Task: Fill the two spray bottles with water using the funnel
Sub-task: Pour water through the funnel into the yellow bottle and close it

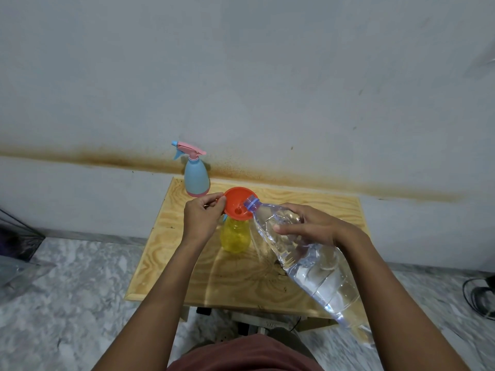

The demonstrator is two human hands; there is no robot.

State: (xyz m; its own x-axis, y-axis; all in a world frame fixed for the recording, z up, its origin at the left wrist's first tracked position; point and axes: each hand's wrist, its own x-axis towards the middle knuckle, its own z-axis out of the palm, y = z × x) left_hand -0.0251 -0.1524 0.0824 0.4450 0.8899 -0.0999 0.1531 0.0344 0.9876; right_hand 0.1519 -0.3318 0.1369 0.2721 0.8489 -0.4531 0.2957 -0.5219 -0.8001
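An orange funnel point(237, 203) sits in the neck of a yellow spray bottle point(235, 235) standing near the middle of the wooden table point(302, 202). My left hand point(203, 216) pinches the funnel's left rim. My right hand point(312, 224) grips a large clear water bottle point(310, 261), tilted so its blue-ringed open mouth rests over the funnel's right edge. Water fills the lower part of that bottle. A blue spray bottle point(196, 178) with a pink trigger head stands upright at the table's back left corner, by the wall.
The small table stands against a stained grey wall point(267, 89). Marble-patterned floor point(67, 303) surrounds it. A dark wire rack point(18, 236) is at the left edge and a black cable point(479, 295) lies at the far right.
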